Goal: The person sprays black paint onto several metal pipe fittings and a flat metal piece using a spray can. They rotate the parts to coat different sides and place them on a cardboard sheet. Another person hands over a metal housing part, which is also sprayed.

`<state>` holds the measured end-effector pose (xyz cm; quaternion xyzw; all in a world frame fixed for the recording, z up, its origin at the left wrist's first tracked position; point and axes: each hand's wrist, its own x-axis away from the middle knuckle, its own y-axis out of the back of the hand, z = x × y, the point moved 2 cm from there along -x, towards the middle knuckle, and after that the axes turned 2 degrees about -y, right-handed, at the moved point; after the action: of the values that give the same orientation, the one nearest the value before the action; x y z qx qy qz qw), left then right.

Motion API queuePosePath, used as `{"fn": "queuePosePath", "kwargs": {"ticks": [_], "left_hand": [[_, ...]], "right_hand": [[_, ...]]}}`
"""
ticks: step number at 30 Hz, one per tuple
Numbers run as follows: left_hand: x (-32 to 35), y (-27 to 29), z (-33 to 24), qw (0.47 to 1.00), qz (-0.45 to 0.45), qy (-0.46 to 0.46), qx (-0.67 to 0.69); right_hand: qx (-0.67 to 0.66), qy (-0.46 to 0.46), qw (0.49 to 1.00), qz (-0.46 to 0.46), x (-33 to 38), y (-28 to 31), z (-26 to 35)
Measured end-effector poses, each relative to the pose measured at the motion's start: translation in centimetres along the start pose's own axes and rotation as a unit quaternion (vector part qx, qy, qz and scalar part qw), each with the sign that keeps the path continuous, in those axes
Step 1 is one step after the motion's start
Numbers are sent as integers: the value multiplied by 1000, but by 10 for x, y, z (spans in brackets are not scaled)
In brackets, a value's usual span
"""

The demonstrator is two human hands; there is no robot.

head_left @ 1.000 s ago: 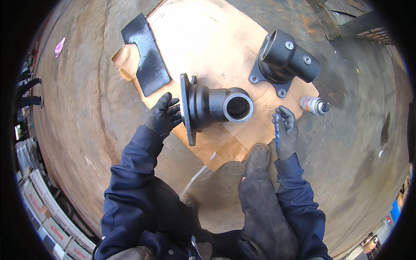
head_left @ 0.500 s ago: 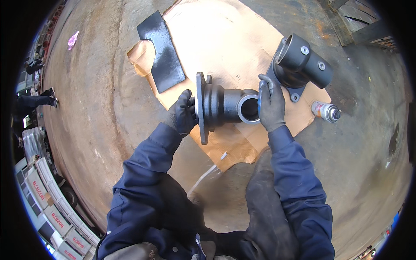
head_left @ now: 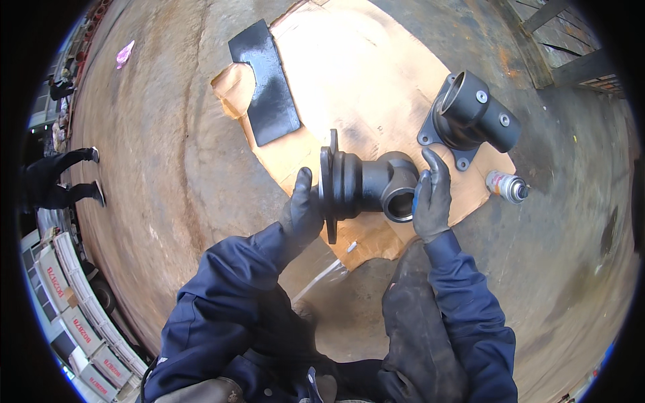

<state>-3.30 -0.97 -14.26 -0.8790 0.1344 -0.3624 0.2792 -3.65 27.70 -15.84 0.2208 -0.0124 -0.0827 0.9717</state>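
Observation:
Between my gloved hands I hold a black flanged pipe fitting (head_left: 366, 183) lying sideways, its flange to the left and its round side opening turned up and towards me. The palm of my left hand (head_left: 304, 211) presses the flange face, thumb up, the other fingers partly hidden behind it. My right hand (head_left: 433, 200) bears on the other end, fingers stretched along it. A second black fitting (head_left: 470, 111), also flanged, rests at the far right of the cardboard sheet (head_left: 356, 74). Beside it is a spray can (head_left: 506, 187).
A black-coated flat plate (head_left: 270, 87) lies on the cardboard's left edge. A white strip (head_left: 317, 281) is on the concrete floor (head_left: 148, 168) near my feet. Another person's legs (head_left: 70, 178) show at the far left, above stacked pale boxes (head_left: 84, 329). A metal frame (head_left: 571, 70) stands far right.
The fitting has come nearer to me and rolled, its side opening now lower. My left hand's thumb now points up along the flange. The other person's legs have come further into view.

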Motion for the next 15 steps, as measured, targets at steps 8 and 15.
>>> {"fn": "queuePosePath", "kwargs": {"ticks": [8, 15], "left_hand": [[10, -37, -4, 988, -96, 113, 48], [32, -87, 6, 989, 8, 60, 138]], "right_hand": [[-106, -57, 992, 38, 61, 23, -28], [-337, -215, 916, -6, 93, 15, -58]]}}
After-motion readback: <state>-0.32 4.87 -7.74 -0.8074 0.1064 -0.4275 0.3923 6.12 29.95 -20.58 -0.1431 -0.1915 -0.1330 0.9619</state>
